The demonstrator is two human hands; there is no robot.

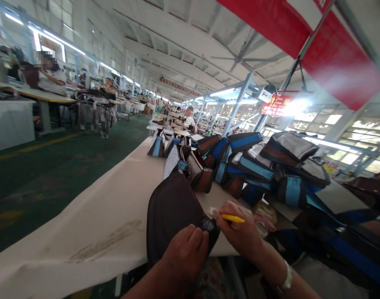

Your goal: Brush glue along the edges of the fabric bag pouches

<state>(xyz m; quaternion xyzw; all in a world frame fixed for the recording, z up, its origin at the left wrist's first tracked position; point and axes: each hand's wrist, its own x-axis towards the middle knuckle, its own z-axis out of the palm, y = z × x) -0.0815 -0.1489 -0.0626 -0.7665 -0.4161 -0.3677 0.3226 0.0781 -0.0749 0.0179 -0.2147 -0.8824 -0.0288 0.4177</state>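
A dark brown bag piece [173,199] with a rounded outline lies at the near edge of the table. My left hand [188,249] is closed on its near side, fingers curled over the edge. Between the fingers of my right hand [238,226] is a yellow-handled tool [232,218]; its whitish, frayed tip looks like a brush. That tip is close to the bag's right edge, and whether it touches is unclear. Just left of my right hand, a shiny dark patch [208,224] shows on the bag's corner.
Grey, blue and brown bags [252,162] are heaped along the right of the table [115,207]. A crumpled pinkish cloth [266,220] lies beside my right wrist. To the left runs a green floor aisle [68,166]. Other people sit at distant workstations.
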